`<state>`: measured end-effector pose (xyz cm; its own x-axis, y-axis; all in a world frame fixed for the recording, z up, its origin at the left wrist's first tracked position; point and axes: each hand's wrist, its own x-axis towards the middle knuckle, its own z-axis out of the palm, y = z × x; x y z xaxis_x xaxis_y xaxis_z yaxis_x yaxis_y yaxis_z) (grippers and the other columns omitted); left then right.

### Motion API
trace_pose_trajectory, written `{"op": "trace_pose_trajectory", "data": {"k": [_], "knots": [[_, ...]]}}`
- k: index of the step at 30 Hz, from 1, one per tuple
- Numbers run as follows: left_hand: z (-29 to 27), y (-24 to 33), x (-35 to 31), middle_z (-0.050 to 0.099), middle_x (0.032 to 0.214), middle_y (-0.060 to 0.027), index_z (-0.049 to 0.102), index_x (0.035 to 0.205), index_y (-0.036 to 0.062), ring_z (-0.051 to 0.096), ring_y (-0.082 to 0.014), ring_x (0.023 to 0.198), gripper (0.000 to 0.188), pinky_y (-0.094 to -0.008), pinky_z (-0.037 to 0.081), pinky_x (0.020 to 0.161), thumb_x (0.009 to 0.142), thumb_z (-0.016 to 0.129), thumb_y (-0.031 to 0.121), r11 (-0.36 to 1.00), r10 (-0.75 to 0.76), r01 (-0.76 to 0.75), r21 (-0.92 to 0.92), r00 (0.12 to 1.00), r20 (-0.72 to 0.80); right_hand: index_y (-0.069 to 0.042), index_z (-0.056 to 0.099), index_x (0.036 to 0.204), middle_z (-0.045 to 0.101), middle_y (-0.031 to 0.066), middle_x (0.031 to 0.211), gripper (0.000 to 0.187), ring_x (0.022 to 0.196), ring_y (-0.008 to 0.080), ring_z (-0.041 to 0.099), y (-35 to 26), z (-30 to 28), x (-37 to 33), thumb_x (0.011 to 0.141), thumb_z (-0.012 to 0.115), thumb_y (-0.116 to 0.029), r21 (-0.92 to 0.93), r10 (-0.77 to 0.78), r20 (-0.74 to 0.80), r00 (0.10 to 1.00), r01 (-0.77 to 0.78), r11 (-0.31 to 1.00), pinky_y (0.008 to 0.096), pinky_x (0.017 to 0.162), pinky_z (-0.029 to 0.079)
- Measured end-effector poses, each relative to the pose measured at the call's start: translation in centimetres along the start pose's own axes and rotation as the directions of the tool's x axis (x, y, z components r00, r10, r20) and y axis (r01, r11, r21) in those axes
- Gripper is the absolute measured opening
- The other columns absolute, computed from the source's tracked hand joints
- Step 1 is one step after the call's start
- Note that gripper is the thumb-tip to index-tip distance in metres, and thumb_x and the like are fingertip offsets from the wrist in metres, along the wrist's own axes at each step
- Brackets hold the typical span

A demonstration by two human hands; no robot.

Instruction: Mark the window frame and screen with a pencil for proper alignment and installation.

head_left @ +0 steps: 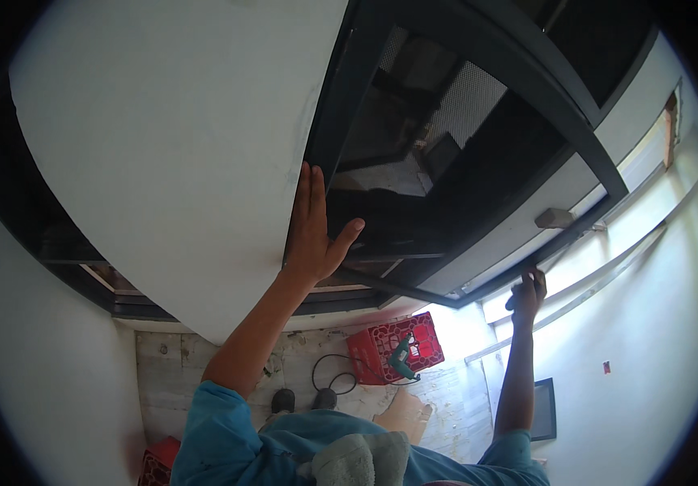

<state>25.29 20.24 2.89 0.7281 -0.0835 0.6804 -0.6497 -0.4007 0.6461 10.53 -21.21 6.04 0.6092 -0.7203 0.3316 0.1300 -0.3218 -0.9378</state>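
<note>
One left hand [315, 235] lies flat on the window frame [349, 105], holding nothing, maybe steadying it; the right hand [532, 293] curls by its near edge, grip hard to tell.

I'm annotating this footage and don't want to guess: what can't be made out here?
All in the head view:
- Right hand: too small and dark to tell whether its curled fingers hold anything.
- Dark frame: its top is cut off by the upper edge.
- Lower-left red crate: cut off by the lower edge.
- Green drill: its tip is too small to make out.
</note>
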Motion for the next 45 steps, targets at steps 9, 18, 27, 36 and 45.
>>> {"op": "trace_pose_trajectory", "data": {"k": [9,18,27,36,45], "knots": [[0.4,-0.5,-0.2,0.002,0.153,-0.0269,0.006,0.147,-0.0035,0.006,-0.0395,0.143,0.094,-0.0467,0.009,0.115,0.090,0.044,0.060,0.995,0.059,-0.059,-0.080,0.998,-0.014,-0.006,0.051,0.076,0.048,0.0022,0.080,0.013,0.070,0.0091,0.047,1.5,-13.8,-14.5,0.079,0.063,-0.010,0.154,-0.054,-0.097,0.994,0.069,0.986,0.0219,0.055,0.041],[1.5,-1.1,-0.2,0.001,0.154,-0.0268,0.003,0.147,-0.0055,0.003,-0.0371,0.144,0.091,-0.0439,0.005,0.115,0.093,0.039,0.058,0.977,0.098,-0.110,-0.182,0.993,-0.071,-0.009,0.054,0.072,0.057,0.0131,0.093,0.020,0.101,0.0265,0.048,-5.2,-9.6,-29.0,0.076,0.067,-0.024,-0.428,-0.417,-0.020,0.909,0.369,0.825,0.0409,0.090,0.036],[1.5,-1.2,-0.1,0.001,0.153,-0.0278,0.004,0.147,-0.0048,0.004,-0.0391,0.143,0.092,-0.0455,0.007,0.115,0.091,0.046,0.055,0.981,0.116,-0.129,-0.141,0.988,-0.097,-0.004,0.054,0.083,0.051,0.0116,0.109,0.009,0.060,0.0105,0.051,-0.9,-8.9,-18.8,0.079,0.062,-0.007,-0.295,-0.545,-0.001,0.838,0.521,0.801,0.0198,0.041,0.038],[0.5,-0.9,-0.1,0.005,0.152,-0.0306,0.008,0.146,-0.0063,0.006,-0.0422,0.142,0.093,-0.0496,0.008,0.113,0.090,0.050,0.054,0.990,0.123,-0.117,0.080,0.990,-0.075,-0.003,0.059,0.096,0.058,0.0046,0.100,0.017,0.059,0.0074,0.050,2.7,-0.9,0.5,0.081,0.056,0.002,-0.157,-0.293,0.007,0.956,0.290,0.944,0.0199,0.051,0.041],[1.1,-0.9,-0.4,0.005,0.152,-0.0309,0.009,0.147,-0.0058,0.005,-0.0407,0.143,0.094,-0.0501,0.007,0.114,0.089,0.049,0.056,0.974,0.093,-0.075,0.215,0.993,-0.077,-0.004,0.043,0.128,0.050,0.0071,0.094,0.049,0.055,0.0074,0.046,3.1,8.5,7.5,0.080,0.053,0.003,0.005,-0.261,0.160,0.952,0.264,0.964,0.0197,0.049,0.037]]}}
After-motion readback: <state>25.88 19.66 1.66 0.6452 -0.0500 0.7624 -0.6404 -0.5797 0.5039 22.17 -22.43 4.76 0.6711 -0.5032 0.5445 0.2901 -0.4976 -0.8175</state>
